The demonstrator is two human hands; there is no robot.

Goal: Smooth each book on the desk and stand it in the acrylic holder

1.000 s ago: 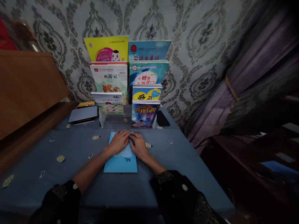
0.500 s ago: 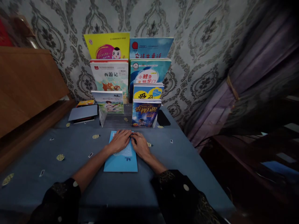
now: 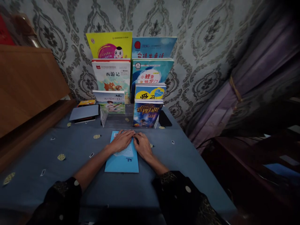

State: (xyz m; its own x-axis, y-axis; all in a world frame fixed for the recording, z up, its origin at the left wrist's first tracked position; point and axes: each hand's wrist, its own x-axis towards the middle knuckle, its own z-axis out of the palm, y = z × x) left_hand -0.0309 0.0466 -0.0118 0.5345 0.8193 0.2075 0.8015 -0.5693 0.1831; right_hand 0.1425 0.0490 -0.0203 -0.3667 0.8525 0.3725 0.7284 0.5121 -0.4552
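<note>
— Pale-blue booklet (image 3: 122, 163): where, and under what?

— Lying flat and closed on the blue-clothed surface (image 3: 70, 162), lower centre of the frame, just in front of the book rack (image 3: 103, 117). Small pale label patch at its upper left corner.

— Hands?

— Both spread open, palms down, clamped on nothing. Left hand (image 3: 122, 142) pressed on the upper half of the cover. Right hand (image 3: 143, 146) at the right edge, partly on the cloth. Tips almost meeting near the top.

— Step in hand?

— Probably pressing or steadying the cover flat. Nothing lifted, nothing pinched.

— And any next move?

— Would call for fingers curling under an edge first; no real grip possible from flat palms on so thin a thing.

— Writing?

— Plenty on the rack, upper centre of the frame. 西游记 on the white book (image 3: 112, 76), 小鲤鱼跳龙门 on the teal book (image 3: 150, 73). Apparently 安徒生童话 on the blue book (image 3: 153, 47) behind, lower strokes hidden. Gold title on the dark front book (image 3: 147, 114) too ornate to read with certainty. Print on the booklet too blurred to make out.
</note>
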